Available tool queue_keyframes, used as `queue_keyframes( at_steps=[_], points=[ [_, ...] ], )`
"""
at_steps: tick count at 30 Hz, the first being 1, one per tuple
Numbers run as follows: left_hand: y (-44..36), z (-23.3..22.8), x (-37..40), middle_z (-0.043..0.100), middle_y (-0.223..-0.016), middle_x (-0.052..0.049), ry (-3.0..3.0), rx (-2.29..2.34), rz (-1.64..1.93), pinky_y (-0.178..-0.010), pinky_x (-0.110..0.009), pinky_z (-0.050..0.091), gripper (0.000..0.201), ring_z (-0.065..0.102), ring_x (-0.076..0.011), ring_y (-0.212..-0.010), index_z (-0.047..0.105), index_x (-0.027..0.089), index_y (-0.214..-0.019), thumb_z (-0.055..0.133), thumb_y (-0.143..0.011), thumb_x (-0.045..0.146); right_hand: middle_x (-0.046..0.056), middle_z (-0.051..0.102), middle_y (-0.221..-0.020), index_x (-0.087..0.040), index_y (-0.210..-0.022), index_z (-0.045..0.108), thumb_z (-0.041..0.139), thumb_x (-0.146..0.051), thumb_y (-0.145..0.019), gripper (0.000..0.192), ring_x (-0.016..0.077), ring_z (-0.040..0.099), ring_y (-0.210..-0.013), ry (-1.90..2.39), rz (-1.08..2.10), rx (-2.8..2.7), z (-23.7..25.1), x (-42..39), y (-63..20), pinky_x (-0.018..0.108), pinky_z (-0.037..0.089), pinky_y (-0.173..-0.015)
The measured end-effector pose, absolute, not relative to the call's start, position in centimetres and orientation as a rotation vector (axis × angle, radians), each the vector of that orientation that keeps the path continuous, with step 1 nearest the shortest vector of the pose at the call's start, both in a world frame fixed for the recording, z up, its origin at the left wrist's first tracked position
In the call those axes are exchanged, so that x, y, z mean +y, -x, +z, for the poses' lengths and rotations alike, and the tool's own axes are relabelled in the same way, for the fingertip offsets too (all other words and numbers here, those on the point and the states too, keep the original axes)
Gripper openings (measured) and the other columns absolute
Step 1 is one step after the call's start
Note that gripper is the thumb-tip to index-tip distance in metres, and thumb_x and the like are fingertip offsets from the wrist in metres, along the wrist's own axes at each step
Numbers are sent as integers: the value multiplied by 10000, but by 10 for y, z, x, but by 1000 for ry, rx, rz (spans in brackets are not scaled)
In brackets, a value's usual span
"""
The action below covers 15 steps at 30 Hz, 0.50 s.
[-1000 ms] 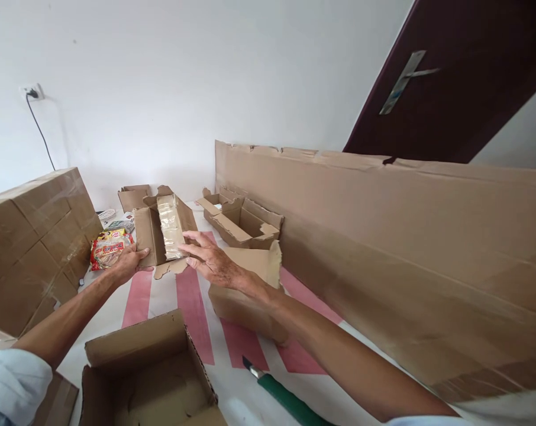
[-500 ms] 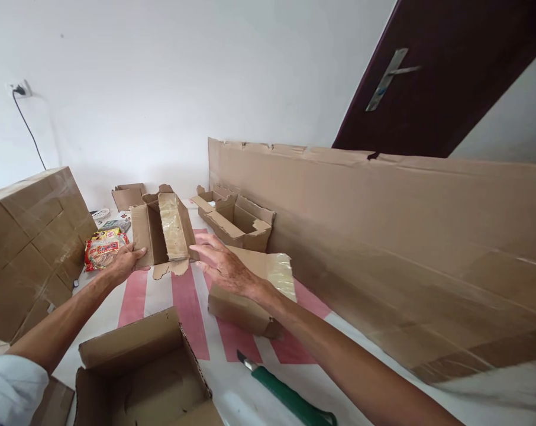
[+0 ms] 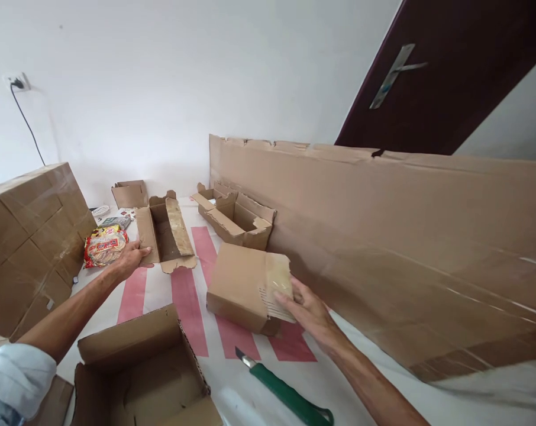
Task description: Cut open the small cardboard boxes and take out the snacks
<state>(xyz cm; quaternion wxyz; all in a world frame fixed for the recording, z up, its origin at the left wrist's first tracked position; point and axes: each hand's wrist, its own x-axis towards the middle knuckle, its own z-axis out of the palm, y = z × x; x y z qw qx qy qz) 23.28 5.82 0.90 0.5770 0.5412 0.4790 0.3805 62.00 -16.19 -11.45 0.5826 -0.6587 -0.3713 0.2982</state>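
My left hand (image 3: 135, 260) is closed on the left flap of a small open cardboard box (image 3: 167, 234), whose flaps are spread. On the right, my right hand (image 3: 306, 307) pinches the taped, torn end flap of another cardboard box (image 3: 236, 275), thumb on top and fingers beneath. That second box rests on the red-and-white striped cloth (image 3: 190, 331). Nearer to me lies a utility knife (image 3: 286, 390) with a green handle, its blade out. A larger open box (image 3: 148, 367) stands in front, with bare cardboard inside.
A tall cardboard panel (image 3: 383, 236) lines the right side. Open cardboard boxes (image 3: 236, 219) stand against it at the back. On the left are a big taped carton (image 3: 28, 242) and a red-and-yellow food packet (image 3: 106, 245). A smaller box (image 3: 130, 194) sits by the wall.
My right hand has left the small box and moved right and toward me, onto the other box's taped flap. The small box now sits lower, its opening turned more upward.
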Motion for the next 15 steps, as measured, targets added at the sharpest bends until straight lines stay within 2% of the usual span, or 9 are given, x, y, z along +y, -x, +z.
queue_keyframes(
  at_steps=[3, 6, 11, 15],
  points=[
    [-237, 6, 59, 785, -899, -84, -1280, 1130, 878, -611, -291, 685, 272, 782, -222, -785, 709, 132, -944, 894, -746, 150, 99, 841, -1008, -228, -1152, 727, 895, -584, -636, 649, 332, 806, -956, 1297, 897, -695, -115, -163, -599, 452, 652, -869],
    [-238, 7, 60, 784, -916, -83, -1285, 1141, 870, -640, -306, 695, 285, 787, -233, -821, 704, 140, -955, 899, -748, 157, 97, 839, -963, -193, -1116, 744, 902, -530, -612, 626, 331, 804, -908, 1200, 933, -629, -103, -163, -582, 438, 649, -825],
    [-244, 8, 65, 743, -851, -61, -1271, 1157, 847, -691, -330, 711, 240, 776, -231, -837, 667, 155, -892, 879, -781, 132, 61, 830, -982, -209, -1264, 729, 780, -501, -756, 588, 292, 783, -851, 1322, 740, -725, -51, -170, -594, 380, 627, -730],
    [-260, 5, 73, 715, -830, -56, -1265, 1139, 784, -636, -313, 704, 162, 757, -201, -772, 654, 148, -896, 799, -847, 94, 45, 794, -875, -199, -1068, 769, 655, -417, -817, 351, 250, 727, -755, 1623, 554, -1149, 8, -168, -627, 319, 527, -616]
  ],
)
